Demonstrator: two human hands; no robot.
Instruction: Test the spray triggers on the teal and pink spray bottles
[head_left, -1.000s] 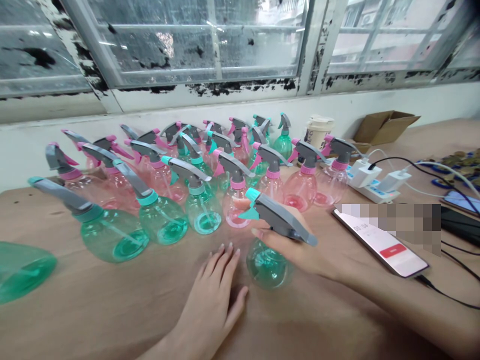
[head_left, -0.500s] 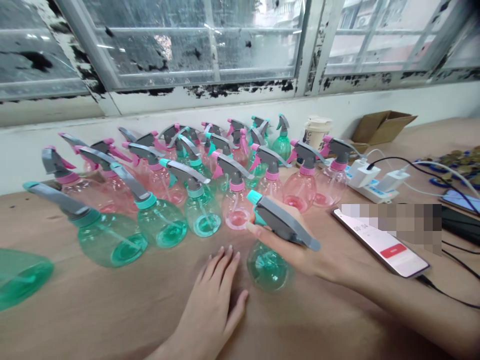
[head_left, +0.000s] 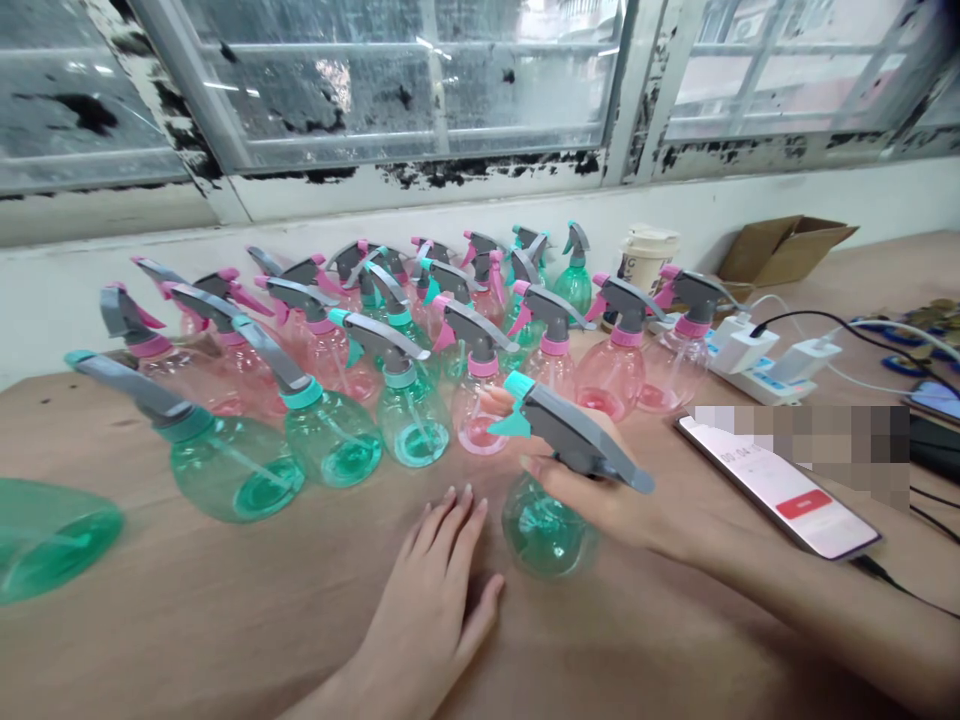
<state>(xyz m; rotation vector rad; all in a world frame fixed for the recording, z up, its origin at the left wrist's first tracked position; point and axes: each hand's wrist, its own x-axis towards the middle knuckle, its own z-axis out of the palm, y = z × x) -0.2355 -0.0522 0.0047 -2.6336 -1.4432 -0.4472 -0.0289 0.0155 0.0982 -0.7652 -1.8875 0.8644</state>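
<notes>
My right hand point(head_left: 600, 490) is wrapped round the neck of a green spray bottle point(head_left: 546, 530) with a grey and teal trigger head. That bottle stands on the table, its nozzle toward the far left. The teal trigger shows in front of my hand, and some fingertips reach out behind it. My left hand point(head_left: 439, 580) lies flat on the table just left of the bottle, fingers stretched out, holding nothing. Closest beyond my hands are a pink spray bottle point(head_left: 482, 425) and another green spray bottle point(head_left: 412, 430).
Several more pink and green spray bottles point(head_left: 334, 450) stand in rows toward the wall. At the left edge a green bottle point(head_left: 52, 540) is partly cut off. To the right are a phone point(head_left: 780, 490), a power strip point(head_left: 761, 378) with cables, a paper cup point(head_left: 651, 250) and a cardboard box point(head_left: 780, 250).
The fingers of my right hand have loosened from the trigger, which now stands forward, with fingertips showing behind it. My left hand stays flat. The whole view has shifted slightly.
</notes>
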